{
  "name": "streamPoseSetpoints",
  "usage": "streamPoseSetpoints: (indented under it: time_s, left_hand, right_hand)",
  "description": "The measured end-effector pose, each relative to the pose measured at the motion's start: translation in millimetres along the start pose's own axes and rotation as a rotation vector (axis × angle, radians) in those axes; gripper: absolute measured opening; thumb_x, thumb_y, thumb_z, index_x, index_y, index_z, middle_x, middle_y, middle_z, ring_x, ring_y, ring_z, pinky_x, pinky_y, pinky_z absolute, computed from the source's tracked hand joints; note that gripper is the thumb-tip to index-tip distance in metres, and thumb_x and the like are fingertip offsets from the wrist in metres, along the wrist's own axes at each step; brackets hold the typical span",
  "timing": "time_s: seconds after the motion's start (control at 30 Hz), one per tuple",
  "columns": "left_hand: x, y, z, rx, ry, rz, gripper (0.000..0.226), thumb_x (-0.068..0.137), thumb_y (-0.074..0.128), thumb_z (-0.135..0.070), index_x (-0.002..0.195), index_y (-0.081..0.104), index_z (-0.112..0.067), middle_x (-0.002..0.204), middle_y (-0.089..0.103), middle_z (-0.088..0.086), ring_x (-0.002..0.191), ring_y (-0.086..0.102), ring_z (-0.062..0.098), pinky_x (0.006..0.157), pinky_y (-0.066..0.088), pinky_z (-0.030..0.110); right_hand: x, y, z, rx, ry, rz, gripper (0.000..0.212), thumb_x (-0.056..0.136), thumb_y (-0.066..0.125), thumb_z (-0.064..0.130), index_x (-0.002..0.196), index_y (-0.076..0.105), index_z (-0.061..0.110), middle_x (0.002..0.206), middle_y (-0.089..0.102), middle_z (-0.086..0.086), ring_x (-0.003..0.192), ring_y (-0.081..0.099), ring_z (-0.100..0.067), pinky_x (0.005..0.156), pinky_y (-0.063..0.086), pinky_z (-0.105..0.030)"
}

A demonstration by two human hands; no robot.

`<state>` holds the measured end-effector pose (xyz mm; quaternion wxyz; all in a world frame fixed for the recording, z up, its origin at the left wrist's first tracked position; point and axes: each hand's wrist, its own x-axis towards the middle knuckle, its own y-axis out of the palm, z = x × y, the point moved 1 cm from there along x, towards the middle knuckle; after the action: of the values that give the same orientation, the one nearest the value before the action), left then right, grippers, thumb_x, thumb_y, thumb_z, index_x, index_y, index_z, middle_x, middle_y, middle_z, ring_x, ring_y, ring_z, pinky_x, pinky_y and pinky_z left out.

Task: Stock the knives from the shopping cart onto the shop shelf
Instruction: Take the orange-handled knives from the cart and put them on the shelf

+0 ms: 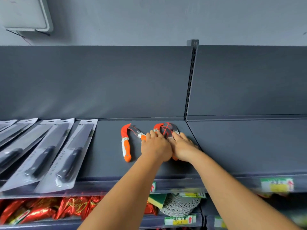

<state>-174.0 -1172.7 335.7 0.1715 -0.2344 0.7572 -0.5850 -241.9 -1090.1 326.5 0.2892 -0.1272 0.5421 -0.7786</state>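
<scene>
On the dark grey shelf (108,156) lie small orange-and-white knives with curved orange blade guards. One knife (125,144) lies free to the left of my hands. A second knife (138,132) angles beside it, its handle running under my left hand (155,147). Further right, a bundle of knives (166,129) tied with red bands lies under the fingertips of both hands. My right hand (183,147) rests on that bundle, with an orange handle end showing below the palm. Both hands lie flat, fingers pressed on the knives. The shopping cart is out of view.
Several large black-handled knives in blister packs (66,156) lie in a row on the left of the shelf. A slotted upright (191,80) divides the shelf back. Price tags (276,185) line the front edge. Below are red snack packs (73,206), sponges and doilies (179,205).
</scene>
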Motion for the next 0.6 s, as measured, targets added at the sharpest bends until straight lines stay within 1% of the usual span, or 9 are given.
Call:
streamPoseSetpoints:
  time_s: [0.1, 0.2, 0.27, 0.33, 0.4, 0.43, 0.5, 0.57, 0.6]
  left_hand:
    - [-3, 4, -6, 0.035, 0.022, -0.006, 0.063, 0.096, 0.035, -0.028, 0.148, 0.013, -0.001, 0.153, 0.015, 0.015, 0.143, 0.011, 0.032, 0.115, 0.018, 0.046]
    - [-7, 8, -13, 0.074, 0.073, 0.001, 0.056, 0.098, 0.029, -0.029, 0.148, 0.019, -0.006, 0.156, 0.008, 0.016, 0.144, 0.003, 0.032, 0.116, 0.008, 0.052]
    - [-10, 8, -16, 0.115, 0.091, 0.027, 0.052, 0.098, 0.029, -0.027, 0.148, 0.025, -0.012, 0.157, 0.002, 0.016, 0.145, -0.002, 0.032, 0.113, 0.0, 0.055]
    - [-9, 9, -16, 0.148, 0.095, 0.039, 0.05, 0.097, 0.03, -0.024, 0.146, 0.029, -0.015, 0.157, 0.001, 0.017, 0.145, -0.002, 0.032, 0.112, -0.003, 0.058]
    - [-10, 10, -17, 0.164, 0.093, 0.046, 0.052, 0.096, 0.03, -0.024, 0.148, 0.026, -0.016, 0.157, 0.002, 0.017, 0.145, -0.003, 0.032, 0.111, -0.006, 0.059]
    - [-11, 11, -17, 0.146, 0.092, 0.037, 0.054, 0.097, 0.029, -0.025, 0.15, 0.021, -0.016, 0.158, 0.002, 0.016, 0.146, -0.004, 0.03, 0.112, -0.005, 0.057]
    - [-14, 8, -20, 0.076, 0.107, -0.042, 0.053, 0.099, 0.026, -0.029, 0.149, 0.019, -0.012, 0.157, 0.01, 0.013, 0.146, 0.002, 0.029, 0.115, 0.006, 0.049]
    - [-21, 3, -24, 0.015, 0.167, -0.174, 0.049, 0.099, 0.028, -0.031, 0.144, 0.029, -0.01, 0.151, 0.026, 0.012, 0.142, 0.017, 0.029, 0.111, 0.021, 0.042]
    - [-27, 0, -28, -0.013, 0.209, -0.237, 0.046, 0.098, 0.032, -0.029, 0.14, 0.033, -0.01, 0.145, 0.035, 0.012, 0.137, 0.027, 0.029, 0.107, 0.027, 0.039]
  right_hand:
    - [-11, -3, -3, 0.054, 0.006, -0.014, 0.051, 0.099, 0.028, 0.046, 0.146, 0.023, 0.026, 0.153, 0.021, 0.001, 0.138, 0.029, -0.028, 0.108, 0.028, -0.045]
    - [-19, -5, -8, 0.112, 0.0, 0.006, 0.059, 0.099, 0.021, 0.052, 0.152, 0.011, 0.03, 0.159, 0.012, 0.004, 0.143, 0.022, -0.026, 0.114, 0.021, -0.044]
    - [-22, -4, -13, 0.131, -0.015, 0.02, 0.059, 0.098, 0.021, 0.052, 0.152, 0.005, 0.033, 0.159, 0.01, 0.008, 0.144, 0.02, -0.024, 0.115, 0.019, -0.044]
    - [-24, -2, -16, 0.126, -0.023, 0.03, 0.059, 0.098, 0.022, 0.05, 0.151, 0.001, 0.035, 0.159, 0.01, 0.01, 0.143, 0.022, -0.024, 0.115, 0.022, -0.043]
    - [-27, -1, -18, 0.135, -0.018, 0.03, 0.058, 0.098, 0.024, 0.047, 0.151, 0.0, 0.037, 0.159, 0.01, 0.011, 0.143, 0.023, -0.023, 0.114, 0.023, -0.043]
    - [-29, -2, -18, 0.141, -0.017, 0.017, 0.057, 0.098, 0.024, 0.047, 0.15, 0.002, 0.038, 0.159, 0.011, 0.011, 0.142, 0.024, -0.023, 0.114, 0.024, -0.043]
    - [-39, -8, -18, 0.122, -0.018, -0.052, 0.052, 0.1, 0.023, 0.045, 0.15, 0.014, 0.034, 0.157, 0.018, 0.008, 0.139, 0.03, -0.024, 0.111, 0.028, -0.042]
    - [-57, -18, -20, 0.093, -0.024, -0.201, 0.046, 0.102, 0.024, 0.04, 0.144, 0.029, 0.022, 0.152, 0.029, 0.002, 0.134, 0.036, -0.027, 0.106, 0.033, -0.039]
    - [-68, -24, -23, 0.097, -0.027, -0.29, 0.044, 0.102, 0.027, 0.036, 0.142, 0.032, 0.019, 0.15, 0.033, 0.0, 0.132, 0.038, -0.027, 0.105, 0.033, -0.037]
